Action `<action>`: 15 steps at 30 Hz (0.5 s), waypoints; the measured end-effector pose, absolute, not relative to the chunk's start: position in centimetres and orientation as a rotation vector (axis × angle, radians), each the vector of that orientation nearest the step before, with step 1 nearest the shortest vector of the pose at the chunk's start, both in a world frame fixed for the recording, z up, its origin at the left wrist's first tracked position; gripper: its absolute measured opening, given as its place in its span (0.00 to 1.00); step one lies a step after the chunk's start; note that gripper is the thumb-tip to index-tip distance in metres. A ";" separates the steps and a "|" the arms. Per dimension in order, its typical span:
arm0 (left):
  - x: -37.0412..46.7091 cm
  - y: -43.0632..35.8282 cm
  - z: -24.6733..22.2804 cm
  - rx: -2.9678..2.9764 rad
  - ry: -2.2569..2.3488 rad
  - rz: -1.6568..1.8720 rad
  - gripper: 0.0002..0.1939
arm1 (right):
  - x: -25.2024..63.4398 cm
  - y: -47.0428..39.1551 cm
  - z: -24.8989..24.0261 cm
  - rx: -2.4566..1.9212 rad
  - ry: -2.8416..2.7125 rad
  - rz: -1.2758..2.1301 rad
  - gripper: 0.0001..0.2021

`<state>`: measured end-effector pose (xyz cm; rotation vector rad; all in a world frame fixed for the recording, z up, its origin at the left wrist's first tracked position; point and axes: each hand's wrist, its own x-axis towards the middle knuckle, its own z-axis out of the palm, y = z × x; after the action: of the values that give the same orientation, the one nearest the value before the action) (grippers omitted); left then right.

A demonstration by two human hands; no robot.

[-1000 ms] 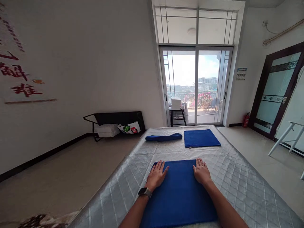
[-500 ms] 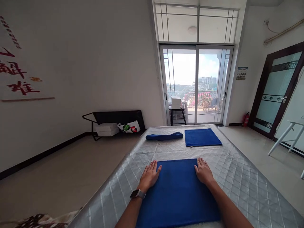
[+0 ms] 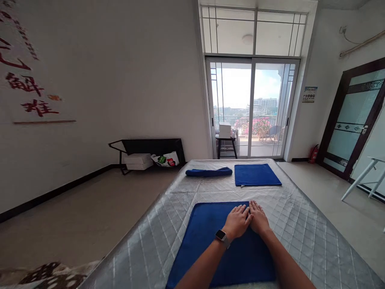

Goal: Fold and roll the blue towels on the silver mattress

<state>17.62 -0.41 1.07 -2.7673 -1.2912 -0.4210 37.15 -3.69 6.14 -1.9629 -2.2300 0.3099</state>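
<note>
A blue cloth [image 3: 207, 241] lies spread flat on the silver quilted table cover [image 3: 150, 241] right in front of me. My left hand [image 3: 238, 221] rests palm down on its upper right part, fingers stretched out. A watch [image 3: 221, 237] is on my left wrist. Beside it, my right hand [image 3: 258, 216] lies flat on the cloth's far right corner, fingers extended, the two hands touching or almost so. Farther off are a folded blue cloth [image 3: 258, 174] lying flat and a rolled blue cloth [image 3: 209, 172] to its left.
By the left wall stands a black low stand [image 3: 152, 148] with white boxes [image 3: 138, 161] and a printed bag [image 3: 166, 159]. White stool legs [image 3: 361, 180] are at the right. A fire extinguisher [image 3: 313, 154] stands near the dark-framed door [image 3: 355, 120].
My left hand has moved right across the cloth, from its left edge to beside my right hand. The right hand stays at the right corner. The view has turned slightly left.
</note>
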 end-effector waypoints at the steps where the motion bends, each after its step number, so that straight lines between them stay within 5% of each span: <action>1: 17.5 -0.2 0.9 -2.755 -1.325 -0.423 0.17 | 37.2 -3.7 6.1 -1.967 -2.226 0.309 0.30; 15: 4.4 -0.9 1.6 -2.335 -2.096 -0.227 0.39 | 36.9 -3.6 6.0 -1.981 -2.189 0.321 0.32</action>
<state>4.40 -0.91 1.61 -2.3346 -2.0962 -0.2268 36.92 -3.59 5.99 -1.9810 -2.1891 0.3215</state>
